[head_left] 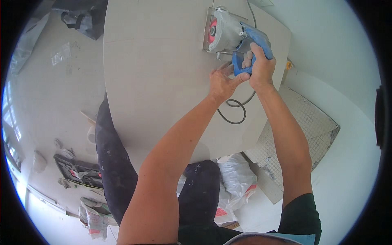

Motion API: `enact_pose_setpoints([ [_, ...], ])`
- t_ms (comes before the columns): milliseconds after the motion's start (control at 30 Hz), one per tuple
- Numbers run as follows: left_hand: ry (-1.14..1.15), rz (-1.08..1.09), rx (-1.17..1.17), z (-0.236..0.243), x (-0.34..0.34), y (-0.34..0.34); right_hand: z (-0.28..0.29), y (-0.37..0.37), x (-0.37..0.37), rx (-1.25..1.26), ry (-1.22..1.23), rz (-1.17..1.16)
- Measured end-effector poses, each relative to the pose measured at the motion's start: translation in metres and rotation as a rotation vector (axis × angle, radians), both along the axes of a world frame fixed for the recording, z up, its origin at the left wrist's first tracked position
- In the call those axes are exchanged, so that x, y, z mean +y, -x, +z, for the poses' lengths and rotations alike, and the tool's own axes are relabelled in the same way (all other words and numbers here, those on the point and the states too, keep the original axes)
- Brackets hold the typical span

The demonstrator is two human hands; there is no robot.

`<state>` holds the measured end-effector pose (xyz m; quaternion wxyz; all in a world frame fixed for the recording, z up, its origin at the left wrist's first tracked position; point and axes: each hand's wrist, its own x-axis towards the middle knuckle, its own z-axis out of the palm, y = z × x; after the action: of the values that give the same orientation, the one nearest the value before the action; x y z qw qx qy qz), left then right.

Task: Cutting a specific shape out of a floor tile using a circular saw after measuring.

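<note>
You have a large pale panel [159, 65] before you, its broad face filling the middle of the view. The blue-and-grey power cutter [229, 32] lies at its far end, right of centre, directly ahead of both hands. Its long axis runs left to right, dipping slightly rightward, with the plate [206, 32] at the left end, upright in view. Your right hand [262, 69] is the nearer, fingers closed round the blue handle [237, 66]. Your left hand [222, 84] sits just beside the handle's lower left, thumb apart and reaching toward the right hand; whether it grips anything, you cannot tell from this view. The cord [234, 123] loops below both hands. The red disc [212, 31] faces left, well apart from your right hand.
</note>
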<state>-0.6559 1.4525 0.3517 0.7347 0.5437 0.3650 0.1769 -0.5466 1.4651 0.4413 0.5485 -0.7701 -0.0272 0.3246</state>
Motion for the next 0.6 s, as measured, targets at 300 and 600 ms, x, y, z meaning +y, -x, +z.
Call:
enact_pose_setpoints([
  [300, -0.002, 0.011, -0.009, 0.002, -0.003, -0.002, 0.001, -0.003, -0.001, 0.005, -0.001, -0.006],
  [600, 0.089, -0.02, -0.024, 0.02, 0.006, 0.018, 0.023, 0.01, 0.003, 0.058, -0.05, -0.025],
])
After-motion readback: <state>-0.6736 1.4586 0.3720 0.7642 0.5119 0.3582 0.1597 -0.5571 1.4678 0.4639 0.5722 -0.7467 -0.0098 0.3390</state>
